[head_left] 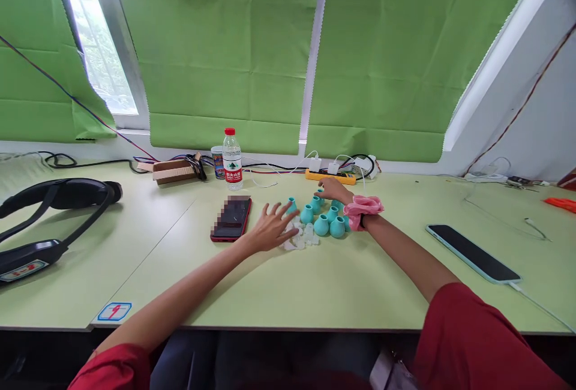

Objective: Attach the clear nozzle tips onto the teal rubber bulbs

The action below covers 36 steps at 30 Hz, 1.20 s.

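Small teal vase-shaped pieces (321, 225) with round bodies and open narrow necks stand in a group at the middle of the table. At the far side of the group my right hand (333, 189) reaches down, its fingers curled at the neck of a rear teal piece; they partly hide it. A pink scrunchie (363, 209) is round my right wrist. My left hand (271, 228) is open, fingers spread, beside the group and over the left edge of a pile of translucent white pieces (307, 236). One teal piece (292, 204) stands just past its fingertips.
A dark phone with a red edge (231, 218) lies left of my left hand. Behind it stand a water bottle (233, 161), a cup (218, 162) and a cardboard box (174, 171). A yellow power strip (330, 177), another phone (472, 252) and a black headset (58, 195) are around.
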Each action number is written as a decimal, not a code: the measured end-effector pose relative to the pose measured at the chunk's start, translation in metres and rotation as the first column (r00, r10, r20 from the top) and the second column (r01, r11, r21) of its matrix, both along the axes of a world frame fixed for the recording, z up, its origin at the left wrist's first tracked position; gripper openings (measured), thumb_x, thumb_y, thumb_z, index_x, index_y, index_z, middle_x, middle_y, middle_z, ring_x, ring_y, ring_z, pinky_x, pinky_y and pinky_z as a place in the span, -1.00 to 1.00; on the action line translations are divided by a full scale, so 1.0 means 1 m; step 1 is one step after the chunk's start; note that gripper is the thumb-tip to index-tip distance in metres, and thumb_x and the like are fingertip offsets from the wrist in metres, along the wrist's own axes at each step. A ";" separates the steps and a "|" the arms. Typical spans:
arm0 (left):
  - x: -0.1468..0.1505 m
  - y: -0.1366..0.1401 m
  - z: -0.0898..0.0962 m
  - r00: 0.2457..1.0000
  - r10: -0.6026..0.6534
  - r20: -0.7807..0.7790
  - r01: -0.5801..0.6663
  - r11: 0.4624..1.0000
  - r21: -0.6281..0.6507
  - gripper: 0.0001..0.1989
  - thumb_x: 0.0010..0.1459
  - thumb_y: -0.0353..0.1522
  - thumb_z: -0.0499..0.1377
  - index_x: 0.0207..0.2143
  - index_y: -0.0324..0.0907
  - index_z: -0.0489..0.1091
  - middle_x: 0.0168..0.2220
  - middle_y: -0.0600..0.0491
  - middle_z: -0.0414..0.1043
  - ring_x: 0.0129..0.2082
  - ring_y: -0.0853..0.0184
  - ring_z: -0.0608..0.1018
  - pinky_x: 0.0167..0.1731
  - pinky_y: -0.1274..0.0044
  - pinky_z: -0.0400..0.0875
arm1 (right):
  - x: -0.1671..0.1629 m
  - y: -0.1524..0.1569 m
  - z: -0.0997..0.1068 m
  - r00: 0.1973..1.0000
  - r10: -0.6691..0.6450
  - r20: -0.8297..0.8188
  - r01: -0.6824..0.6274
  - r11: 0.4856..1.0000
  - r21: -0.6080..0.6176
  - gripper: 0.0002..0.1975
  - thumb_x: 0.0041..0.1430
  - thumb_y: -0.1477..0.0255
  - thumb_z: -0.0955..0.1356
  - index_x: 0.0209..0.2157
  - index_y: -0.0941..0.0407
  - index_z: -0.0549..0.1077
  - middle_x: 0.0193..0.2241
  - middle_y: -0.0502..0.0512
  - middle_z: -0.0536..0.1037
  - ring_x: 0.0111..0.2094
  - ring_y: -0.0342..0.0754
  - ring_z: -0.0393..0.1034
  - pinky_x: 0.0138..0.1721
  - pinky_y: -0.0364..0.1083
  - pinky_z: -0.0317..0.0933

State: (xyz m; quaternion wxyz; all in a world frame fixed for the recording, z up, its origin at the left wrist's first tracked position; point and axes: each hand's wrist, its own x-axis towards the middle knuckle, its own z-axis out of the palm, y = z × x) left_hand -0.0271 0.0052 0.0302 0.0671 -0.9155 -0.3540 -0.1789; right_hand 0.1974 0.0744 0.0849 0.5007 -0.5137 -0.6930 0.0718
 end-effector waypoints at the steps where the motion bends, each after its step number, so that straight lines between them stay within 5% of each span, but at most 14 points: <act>1: -0.002 0.003 0.000 0.998 0.053 0.032 -0.054 0.998 0.023 -0.52 0.11 -0.14 -0.17 0.08 -0.07 -0.03 0.14 -0.08 -0.12 0.07 0.09 0.05 -0.02 0.21 -0.09 | 0.000 0.000 0.002 1.000 -0.005 0.030 0.005 1.000 -0.005 -0.72 0.08 0.38 0.24 -0.16 0.20 0.28 -0.19 0.13 0.34 -0.22 -0.06 0.27 -0.20 0.02 0.19; 4: -0.007 0.012 -0.006 0.981 0.190 0.041 -0.189 0.982 -0.018 -0.50 0.12 -0.16 -0.17 0.09 -0.16 -0.06 0.14 -0.17 -0.16 0.06 0.08 0.08 -0.06 0.23 0.00 | -0.009 -0.019 0.003 0.994 0.001 0.114 -0.001 1.000 0.001 -0.72 -0.01 0.41 0.30 -0.22 0.21 0.35 -0.22 0.20 0.39 -0.15 0.04 0.25 -0.09 0.08 0.09; 6: -0.009 0.016 -0.012 0.981 0.194 -0.021 -0.195 0.977 -0.088 -0.50 0.12 -0.17 -0.16 0.08 -0.20 -0.05 0.14 -0.23 -0.18 0.04 0.07 0.13 -0.11 0.23 0.09 | -0.021 -0.049 -0.008 0.961 0.034 0.273 -0.069 0.991 0.118 -0.69 0.05 0.38 0.23 -0.16 0.19 0.32 -0.15 0.22 0.37 -0.07 0.05 0.19 -0.04 0.07 0.04; 9: -0.010 0.015 -0.019 0.988 0.137 -0.071 -0.145 0.982 -0.122 -0.53 0.14 -0.21 -0.19 0.08 -0.19 -0.06 0.14 -0.22 -0.21 0.07 0.07 0.09 -0.12 0.20 0.11 | -0.044 -0.097 -0.037 0.771 0.248 0.587 -0.348 0.935 0.061 -0.56 0.04 0.31 0.22 -0.03 0.18 0.21 0.06 0.23 0.12 0.08 0.06 -0.04 0.03 0.07 -0.04; 11: -0.010 0.013 -0.021 0.991 0.090 -0.095 -0.101 0.988 -0.117 -0.56 0.16 -0.26 -0.22 0.09 -0.16 -0.09 0.15 -0.17 -0.22 0.10 0.09 0.04 -0.09 0.14 0.04 | -0.057 -0.114 -0.059 0.674 0.272 0.687 -0.378 0.926 0.004 -0.50 0.06 0.30 0.20 0.03 0.22 0.14 0.11 0.25 0.00 0.13 0.08 -0.18 0.07 0.09 -0.12; 16: -0.018 0.010 -0.025 0.993 0.054 -0.109 -0.071 0.985 -0.160 -0.55 0.17 -0.28 -0.26 0.12 -0.17 -0.15 0.13 -0.08 -0.07 0.13 0.15 -0.03 -0.03 0.23 0.03 | -0.067 -0.102 -0.090 0.655 0.237 0.718 -0.251 0.964 -0.089 -0.41 0.08 0.22 0.15 0.09 0.27 0.02 0.11 0.30 -0.02 0.13 0.11 -0.19 0.05 0.12 -0.11; 28: -0.010 0.025 -0.025 0.979 0.199 -0.049 -0.201 0.978 -0.061 -0.39 0.07 -0.03 -0.25 0.10 -0.14 -0.08 0.16 -0.11 -0.22 0.11 -0.03 -0.07 -0.04 0.10 -0.12 | -0.055 -0.085 -0.086 0.634 0.195 0.748 -0.214 0.974 -0.073 -0.29 0.03 0.04 0.10 0.08 0.26 0.05 0.09 0.24 0.05 0.13 0.16 -0.23 0.07 0.15 -0.16; 36: -0.012 0.034 -0.025 0.997 0.065 -0.041 -0.071 0.984 -0.164 -0.55 0.10 -0.09 -0.18 -0.03 -0.09 0.12 0.00 -0.12 0.11 -0.04 0.15 0.21 -0.12 0.28 0.11 | -0.049 -0.090 -0.092 0.626 0.218 0.749 -0.257 0.964 -0.066 -0.33 0.07 0.09 0.08 0.07 0.30 0.06 0.08 0.29 0.06 0.11 0.09 -0.12 0.07 0.09 -0.11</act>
